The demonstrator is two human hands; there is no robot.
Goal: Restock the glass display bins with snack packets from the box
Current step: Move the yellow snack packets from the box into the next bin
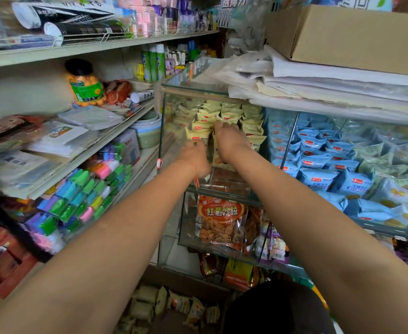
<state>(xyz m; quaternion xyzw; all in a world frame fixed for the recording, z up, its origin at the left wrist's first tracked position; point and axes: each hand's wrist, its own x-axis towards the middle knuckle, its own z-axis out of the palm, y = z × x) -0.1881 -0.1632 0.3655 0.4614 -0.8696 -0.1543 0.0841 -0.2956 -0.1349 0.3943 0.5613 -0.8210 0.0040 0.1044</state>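
More yellow snack packets [150,307] lie loose in the box [174,319] at the person's feet. Higher, the left hand [194,156] and right hand [229,142] each pinch a yellow packet [218,160] at the front row of the glass bin [164,121]. The packets look light, puffy and crushable, so holding them by the crimped top edge seems safest.

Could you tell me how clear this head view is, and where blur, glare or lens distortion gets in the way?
Head view: even, soft light, no hard shadows. Sharpest at centre, around the hands and yellow packets in the glass bin. The left shelves smear with blur toward the edge. Wide-angle distortion bows the shelf lines and stretches the forearms. Faint reflections haze the glass over the blue packets.
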